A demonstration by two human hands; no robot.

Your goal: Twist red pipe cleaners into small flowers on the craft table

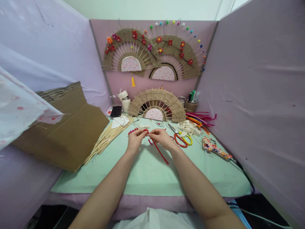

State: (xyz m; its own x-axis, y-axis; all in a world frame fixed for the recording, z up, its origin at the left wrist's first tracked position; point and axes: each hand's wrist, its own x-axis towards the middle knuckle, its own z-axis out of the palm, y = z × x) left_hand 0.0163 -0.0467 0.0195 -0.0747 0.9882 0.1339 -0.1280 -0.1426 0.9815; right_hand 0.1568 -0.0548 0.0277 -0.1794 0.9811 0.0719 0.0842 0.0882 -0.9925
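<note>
Both my hands meet over the middle of the pale green table. A red pipe cleaner (160,153) runs between them, its long free end hanging toward me at a slant. My left hand (137,139) pinches it at the upper end, where the red part looks bent. Close beside, my right hand (161,136) pinches the same pipe cleaner with thumb and finger. A short magenta piece (150,142) shows just below the fingertips. Red-handled scissors (180,140) lie right of my right hand, overlapping a yellow-handled pair (189,139).
A twine-wrapped fan (157,95) stands at the back. Thin sticks (108,136) and cardboard (64,136) lie left. Coloured pipe cleaners (201,117), cream scraps (189,127) and a patterned glue gun (215,148) with a black cord are right. A phone (116,111) and bottle (125,101) stand back left.
</note>
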